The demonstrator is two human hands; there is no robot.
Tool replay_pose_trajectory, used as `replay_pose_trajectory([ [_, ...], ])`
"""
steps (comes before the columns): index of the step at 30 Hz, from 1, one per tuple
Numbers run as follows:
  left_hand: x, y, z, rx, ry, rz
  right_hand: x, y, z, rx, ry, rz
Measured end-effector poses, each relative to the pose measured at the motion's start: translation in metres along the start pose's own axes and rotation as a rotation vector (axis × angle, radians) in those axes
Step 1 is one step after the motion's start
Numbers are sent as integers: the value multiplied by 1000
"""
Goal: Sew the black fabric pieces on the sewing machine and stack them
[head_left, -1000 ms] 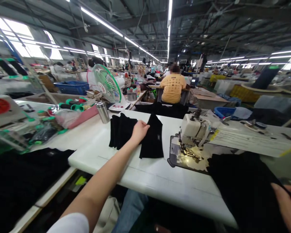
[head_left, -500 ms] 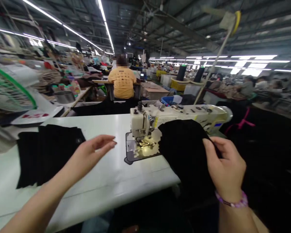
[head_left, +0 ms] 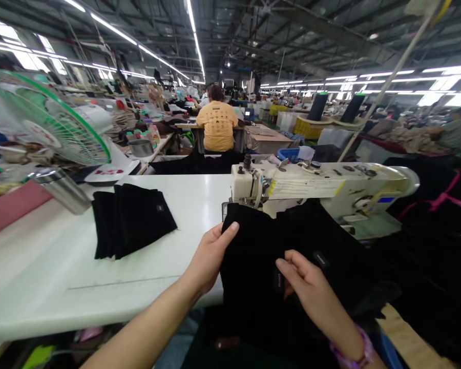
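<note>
A black fabric piece (head_left: 249,246) hangs between my hands in front of the sewing machine (head_left: 299,182). My left hand (head_left: 211,256) pinches its left edge, thumb on the near side. Lower and to the right, my right hand (head_left: 303,279) is closed on the fabric beside a small dark label (head_left: 278,281); its fingertips are partly behind the cloth. Another label (head_left: 321,259) shows on black cloth just above that hand. The fabric hides the needle area. To the left, a stack of black fabric pieces (head_left: 138,220) lies on the white table (head_left: 138,302).
A steel tumbler (head_left: 63,189) lies tilted at the table's left, near a green-rimmed fan (head_left: 49,123). Dark cloth with a pink tie (head_left: 438,200) is heaped at the right. A person in a yellow shirt (head_left: 217,125) sits ahead, facing away.
My left hand has moved right and taken hold of the fabric's left edge. My right hand has brought the fabric lower and inward, and labels now show. The view has turned left.
</note>
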State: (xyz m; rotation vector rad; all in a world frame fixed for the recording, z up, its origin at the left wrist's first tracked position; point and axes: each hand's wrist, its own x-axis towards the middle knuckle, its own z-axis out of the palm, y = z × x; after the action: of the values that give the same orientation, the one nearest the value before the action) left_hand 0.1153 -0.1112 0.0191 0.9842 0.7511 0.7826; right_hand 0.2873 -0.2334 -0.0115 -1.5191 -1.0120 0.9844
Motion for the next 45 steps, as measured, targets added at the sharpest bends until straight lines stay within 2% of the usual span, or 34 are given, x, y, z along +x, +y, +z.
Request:
replay_pose_trajectory([
  [2,-3,0,-6,47,-27,-20,3,1,-4,-52,54,-40],
  [3,-5,0,-8,77,-50,-38,5,-2,-6,-98,159,-111],
  [4,-7,0,-10,112,-79,-61,7,-7,-9,-152,285,-216],
  [6,-10,1,-10,198,-158,-119,10,-23,-12,-288,396,-456],
  [8,-13,3,-8,295,-261,-156,14,-40,-10,-395,372,-651],
  [11,-17,6,-3,431,-406,-126,17,-57,-2,-439,152,-768],
  [13,-19,8,-1,496,-459,-79,17,-61,3,-389,44,-732],
  [15,-20,9,-2,532,-480,-51,16,-59,5,-298,17,-631],
  [18,-20,9,-6,557,-489,-35,17,-55,1,-114,-41,-413],
  [22,-19,7,-10,631,-528,-19,21,-51,-9,81,-226,-78],
  [24,-17,4,-10,694,-534,31,23,-51,-11,119,-267,15],
  [26,-17,-1,-9,786,-444,194,22,-51,-11,109,-244,22],
  [30,-23,-8,-3,964,10,811,18,-51,-5,-57,-74,-137],
  [31,-26,-9,0,986,74,934,17,-52,-3,-95,-52,-179],
  [33,-33,-7,4,1012,83,1067,14,-53,1,-140,-43,-242],
  [35,-37,-4,9,1016,53,1092,12,-55,3,-165,-47,-297],
  [38,-40,-1,15,997,66,1050,8,-57,5,-205,-30,-383],
  [45,-39,2,17,834,111,811,-1,-57,11,-281,91,-563],
])
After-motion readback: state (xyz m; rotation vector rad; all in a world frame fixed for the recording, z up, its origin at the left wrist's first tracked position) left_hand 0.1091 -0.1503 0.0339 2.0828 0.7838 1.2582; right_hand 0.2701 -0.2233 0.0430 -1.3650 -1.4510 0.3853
